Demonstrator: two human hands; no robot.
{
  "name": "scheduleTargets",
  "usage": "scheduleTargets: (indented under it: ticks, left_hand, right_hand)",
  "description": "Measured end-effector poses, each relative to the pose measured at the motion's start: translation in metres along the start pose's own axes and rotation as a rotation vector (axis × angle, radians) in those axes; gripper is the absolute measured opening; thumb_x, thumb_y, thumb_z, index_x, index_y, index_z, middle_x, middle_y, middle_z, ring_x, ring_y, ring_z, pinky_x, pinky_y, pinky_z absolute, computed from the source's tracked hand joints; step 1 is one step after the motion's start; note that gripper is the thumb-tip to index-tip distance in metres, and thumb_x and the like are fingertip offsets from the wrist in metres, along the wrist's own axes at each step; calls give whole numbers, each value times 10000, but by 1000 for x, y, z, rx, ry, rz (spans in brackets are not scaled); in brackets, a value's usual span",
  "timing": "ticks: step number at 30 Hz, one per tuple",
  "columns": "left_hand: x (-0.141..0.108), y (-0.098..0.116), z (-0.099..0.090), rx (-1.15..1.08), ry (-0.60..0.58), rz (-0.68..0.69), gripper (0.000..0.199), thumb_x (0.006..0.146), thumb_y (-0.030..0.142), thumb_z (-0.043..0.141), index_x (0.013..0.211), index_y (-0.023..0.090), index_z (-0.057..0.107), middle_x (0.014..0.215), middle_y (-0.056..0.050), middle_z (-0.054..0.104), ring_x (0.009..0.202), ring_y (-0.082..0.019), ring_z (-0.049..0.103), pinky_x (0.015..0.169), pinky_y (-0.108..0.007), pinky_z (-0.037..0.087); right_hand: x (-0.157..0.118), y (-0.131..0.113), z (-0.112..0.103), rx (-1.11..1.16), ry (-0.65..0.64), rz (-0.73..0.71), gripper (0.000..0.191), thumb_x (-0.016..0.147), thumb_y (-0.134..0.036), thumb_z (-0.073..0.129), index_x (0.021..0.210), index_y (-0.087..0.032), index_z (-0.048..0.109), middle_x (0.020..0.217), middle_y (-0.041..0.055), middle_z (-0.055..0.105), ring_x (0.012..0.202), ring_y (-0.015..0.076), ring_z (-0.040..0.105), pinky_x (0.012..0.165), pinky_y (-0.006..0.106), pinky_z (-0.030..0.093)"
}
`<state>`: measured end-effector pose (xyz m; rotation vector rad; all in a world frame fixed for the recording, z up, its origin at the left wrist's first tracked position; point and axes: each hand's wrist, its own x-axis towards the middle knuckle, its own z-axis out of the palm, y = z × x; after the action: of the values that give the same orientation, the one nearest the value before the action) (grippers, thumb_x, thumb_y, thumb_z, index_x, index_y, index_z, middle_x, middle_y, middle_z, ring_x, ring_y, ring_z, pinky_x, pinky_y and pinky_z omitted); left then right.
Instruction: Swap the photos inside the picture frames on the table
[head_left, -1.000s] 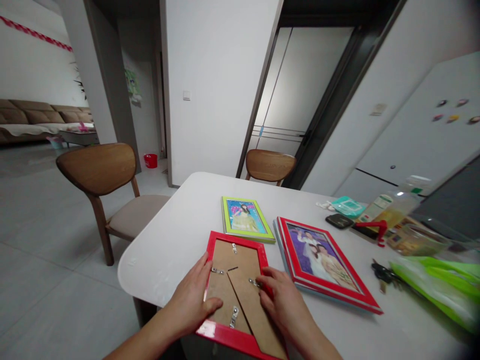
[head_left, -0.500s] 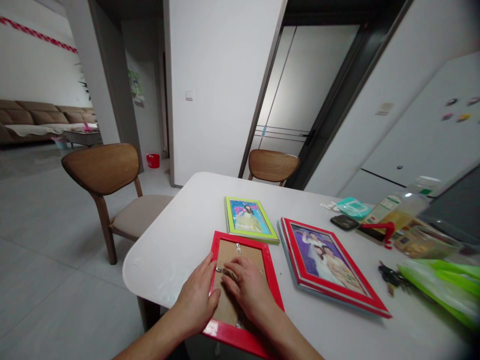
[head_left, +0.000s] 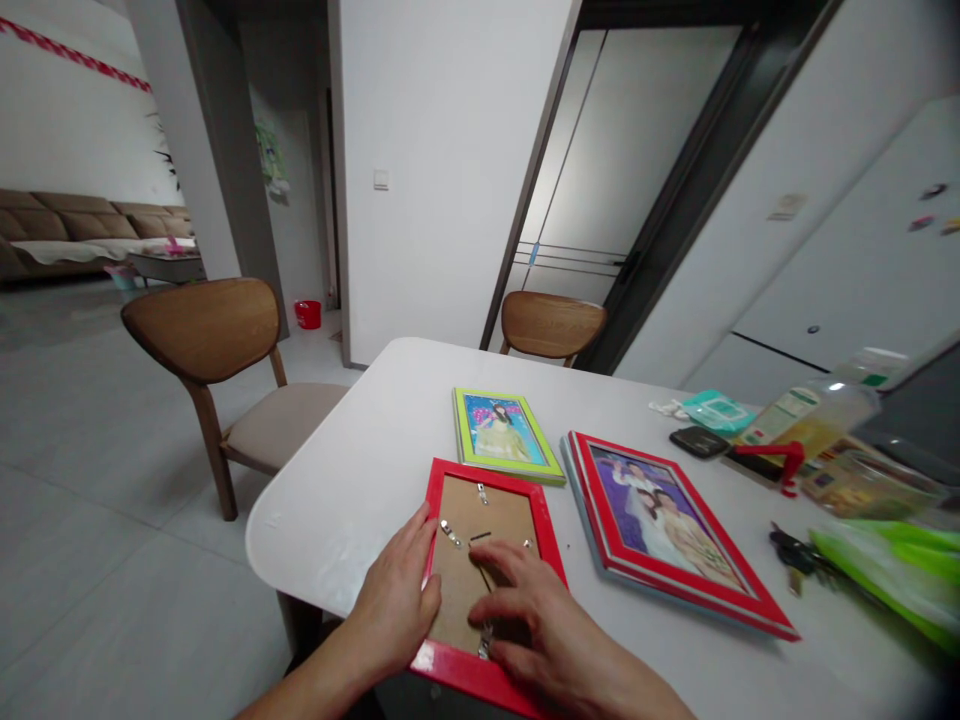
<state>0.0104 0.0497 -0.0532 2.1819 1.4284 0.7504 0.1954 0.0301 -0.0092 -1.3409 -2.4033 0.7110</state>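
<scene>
A red picture frame [head_left: 550,535] lies face down at the table's near edge, showing its brown backing board [head_left: 459,575]. Small metal clips, among them the left clip [head_left: 451,533] and the top clip [head_left: 482,493], sit around the board, with a thin dark strip near its middle. My left hand [head_left: 397,600] grips the frame's left side, thumb on the near part of it. Over the lower right of the board is my right hand [head_left: 536,620], fingers spread, thumb close to the bottom clip [head_left: 486,640]. Nothing shows between its fingers.
A green-framed photo [head_left: 506,437] lies beyond the red frame. Stacked red-framed photos [head_left: 675,530] lie to the right. Farther right are keys [head_left: 795,550], a black wallet-like item [head_left: 699,442], a bottle [head_left: 814,415] and a green plastic bag [head_left: 892,570]. A wooden chair [head_left: 206,335] stands left.
The left clip has swung away from the frame's edge and lies over the board. My right hand has moved off it, toward me and rightward, its fingers spreading. My left hand stays on the frame.
</scene>
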Motion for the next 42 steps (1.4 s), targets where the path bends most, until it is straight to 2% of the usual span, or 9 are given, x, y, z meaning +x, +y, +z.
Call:
scheduleTargets:
  ticks: [4,8,11,15,20,26,32,37,42]
  left_hand:
    - [-1,-2,2,-5,22,-1,524,698,94,388,1221,79,355,1308,-133,308,1190,-214,298,994,-391,275]
    - [-1,0,1,11,6,1,521,701,98,391,1220,76,361,1303,-132,316,1191,-216,299,996,-388,276]
    - [-1,2,-1,31,-17,-1,526,700,98,393,1224,68,357,1309,-133,304,1196,-217,290,1001,-382,270]
    - [0,3,-1,43,-19,-8,532,698,97,393,1227,59,351,1308,-139,304,1196,-215,290,1003,-376,268]
    - [-1,1,0,-2,19,2,532,698,104,394,1227,77,354,1309,-124,309,1191,-209,299,1000,-376,273]
    - [-3,3,0,-25,10,-32,538,703,160,436,1229,89,349,1313,-121,303,1191,-222,293,1000,-388,258]
    - [0,6,-6,-104,-16,-80,564,717,264,501,1227,76,351,1311,-136,301,1190,-238,288,1000,-386,236]
    - [7,16,-13,-577,91,-126,396,696,287,546,1063,141,515,1202,-88,451,1128,-245,368,978,-370,251]
    - [10,8,-24,-928,40,-272,375,744,407,461,984,123,509,898,-74,622,805,-236,590,708,-353,467]
  right_hand:
    - [2,-3,6,-6,78,18,145,676,-199,550,764,-267,642,1105,17,506,1069,186,411,948,382,244]
    - [34,16,6,-88,266,149,267,747,-245,473,981,-178,584,1009,75,552,933,161,493,821,274,366]
    - [63,34,6,-223,385,268,274,781,-221,406,947,-128,603,883,101,571,858,190,498,772,307,364]
    - [82,43,8,-252,407,281,254,773,-214,412,905,-177,626,877,88,565,861,215,477,740,332,351]
    - [58,29,6,-235,391,229,316,777,-243,410,1050,-151,541,960,84,559,911,188,476,808,304,339]
    - [5,12,12,-198,237,291,404,649,-329,540,1033,-202,541,912,68,535,840,206,501,751,306,382]
    - [5,3,-1,-99,268,347,429,607,-202,500,1030,-149,549,941,86,541,873,196,510,809,297,374]
    - [11,-20,-19,-54,335,273,352,624,-209,506,968,-175,575,875,60,537,821,178,519,766,290,400]
    - [7,-10,-13,26,372,213,318,740,-296,438,1032,-194,512,925,64,525,765,158,524,703,287,431]
